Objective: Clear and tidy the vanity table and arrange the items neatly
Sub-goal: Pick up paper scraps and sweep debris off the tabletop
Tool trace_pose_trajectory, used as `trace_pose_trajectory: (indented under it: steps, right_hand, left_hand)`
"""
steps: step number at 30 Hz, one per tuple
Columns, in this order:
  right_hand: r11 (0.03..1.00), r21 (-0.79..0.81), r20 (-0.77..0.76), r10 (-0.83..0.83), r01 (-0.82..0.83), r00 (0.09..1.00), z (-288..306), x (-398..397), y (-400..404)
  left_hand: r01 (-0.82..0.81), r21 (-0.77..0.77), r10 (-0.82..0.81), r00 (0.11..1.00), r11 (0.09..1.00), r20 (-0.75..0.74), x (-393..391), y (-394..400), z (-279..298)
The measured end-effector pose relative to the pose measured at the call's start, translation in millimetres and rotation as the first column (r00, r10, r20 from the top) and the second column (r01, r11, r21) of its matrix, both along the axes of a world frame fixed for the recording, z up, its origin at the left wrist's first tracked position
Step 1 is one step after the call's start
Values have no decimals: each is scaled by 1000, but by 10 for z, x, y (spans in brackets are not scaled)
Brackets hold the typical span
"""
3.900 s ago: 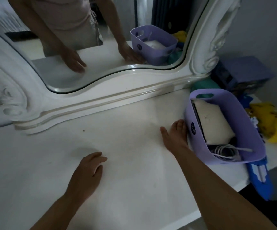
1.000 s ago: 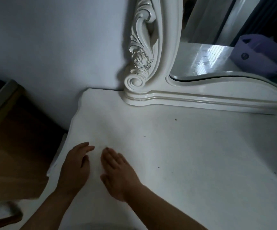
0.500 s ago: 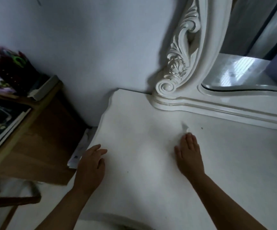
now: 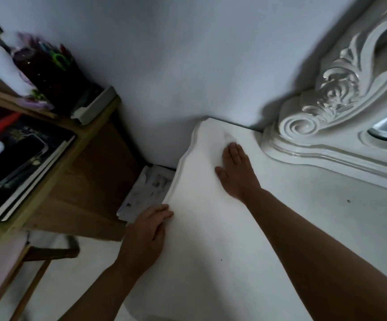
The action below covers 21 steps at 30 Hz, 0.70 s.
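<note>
Looks like the wipe/sweep stage: glossy white vanity tabletop (image 4: pixel 245 228) fills centre-right of frame, bare apart from a few specks. Right hand (image 4: pixel 234 172) lies flat, fingers straight, holding nothing, centre frame nr the carved white mirror frame (image 4: pixel 326 107). Left hand (image 4: pixel 145 237) rests loose on the table's left edge, lower centre, empty. Next prob. needs pushing crumbs off toward that edge.

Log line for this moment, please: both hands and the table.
left hand: flat on table's left edge | right hand: flat on vanity table near back-left corner, small scrap beyond fingertips | nothing held
</note>
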State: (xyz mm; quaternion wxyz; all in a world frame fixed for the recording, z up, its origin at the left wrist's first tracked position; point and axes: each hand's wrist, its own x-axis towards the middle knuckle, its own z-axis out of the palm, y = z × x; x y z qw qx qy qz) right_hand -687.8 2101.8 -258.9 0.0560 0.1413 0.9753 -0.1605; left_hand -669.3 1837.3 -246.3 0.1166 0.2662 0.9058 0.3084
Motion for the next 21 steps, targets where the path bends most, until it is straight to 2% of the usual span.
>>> trace_pose_trajectory:
  steps: [4,6,9,12,18,21]
  right_hand:
    - [1000,-19,67,8,-6,998,18,-128,20]
    - [997,-29,70,69,-67,995,12,1,-31]
    - [976,-20,7,218,-218,976,-15,401,-243]
    - [944,-64,16,324,-323,946,6,899,-555]
    - [886,-161,34,444,-434,895,163,1815,-1160]
    - [897,-141,47,429,-419,902,219,2200,-1204]
  left_hand:
    - [26,12,-26,1000,1000,6,-19,-11,48]
    - [28,30,-28,1000,999,10,1,-9,58]
    - [0,44,-1,999,999,32,73,7,61]
    - [-13,53,11,999,999,34,198,34,95]
    - [-41,37,42,999,998,-27,622,47,179]
    - [-17,17,18,998,1000,-54,942,90,204]
